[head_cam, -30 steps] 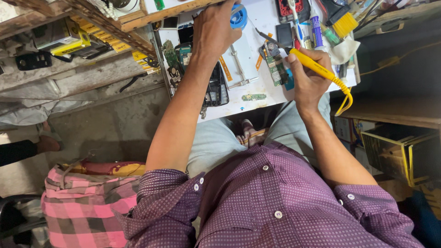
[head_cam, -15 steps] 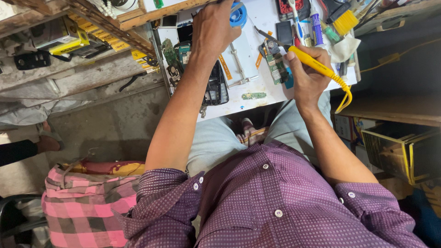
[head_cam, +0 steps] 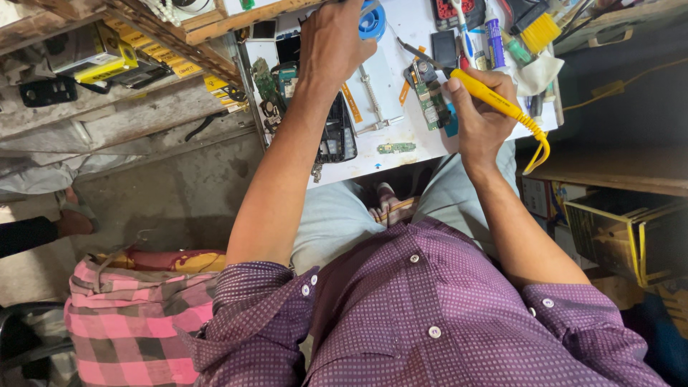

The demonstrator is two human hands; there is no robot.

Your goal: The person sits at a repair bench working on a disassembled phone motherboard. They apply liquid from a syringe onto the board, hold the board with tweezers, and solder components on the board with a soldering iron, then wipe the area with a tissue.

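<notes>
My right hand [head_cam: 479,118] grips a yellow-handled soldering iron [head_cam: 494,100] whose yellow cord loops down past the bench's right edge. Its tip points at a small green circuit board [head_cam: 430,93] on the white workbench [head_cam: 390,129]. My left hand [head_cam: 331,39] reaches to the far side of the bench beside a blue spool [head_cam: 373,20]; its fingertips are hidden, so what it holds cannot be seen. A metal board holder [head_cam: 373,97] lies between my hands.
A black phone frame [head_cam: 337,136] and green boards [head_cam: 266,89] lie on the bench's left part. Tubes, a yellow brush [head_cam: 539,30] and a white cloth [head_cam: 537,72] sit at right. Wooden shelves at left, a pink checked cloth [head_cam: 129,315] below, boxes at right.
My left hand has stayed near the blue spool. My right hand with the soldering iron has shifted slightly toward the green board. The view has moved a little.
</notes>
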